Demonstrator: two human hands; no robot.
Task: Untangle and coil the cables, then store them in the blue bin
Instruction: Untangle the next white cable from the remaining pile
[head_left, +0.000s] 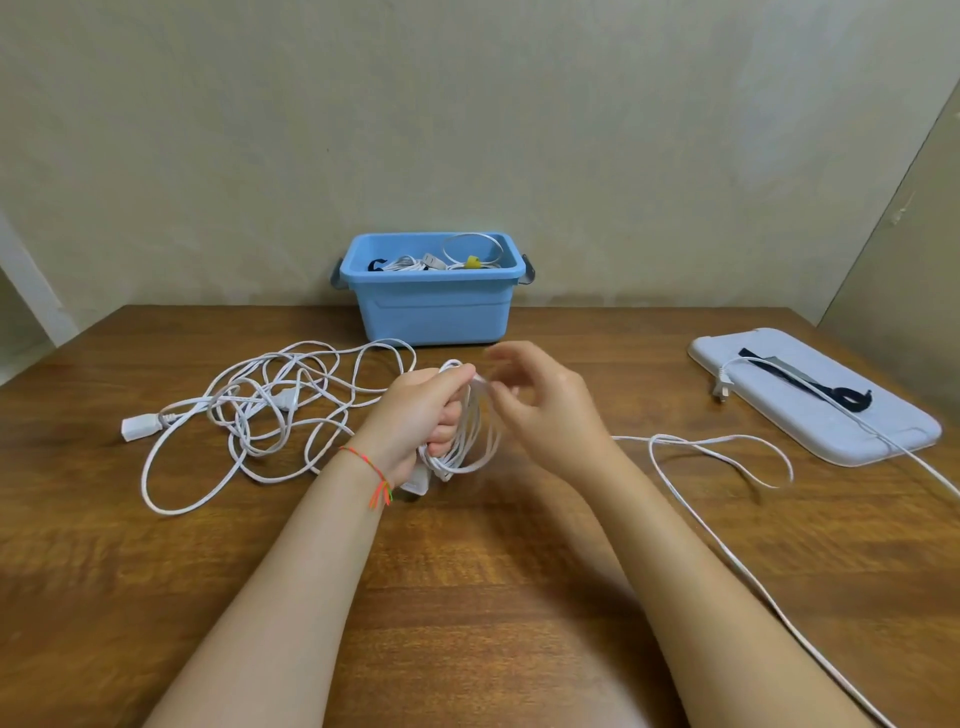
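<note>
**Coiling midway, one tangle waiting**

Some coiled cables already lie in the blue bin (434, 306) at the tabletop's far edge. The left hand (415, 415) grips a partly wound white coil (467, 431), fingers curled round it; the right hand (540, 405) hangs beside it, fingers loosely spread. A tangled cable (260, 405) waits toward the left edge, likely untouched.

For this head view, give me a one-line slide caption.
Left hand holds a white coil, right hand open beside it; tangle left, bin behind.
</note>
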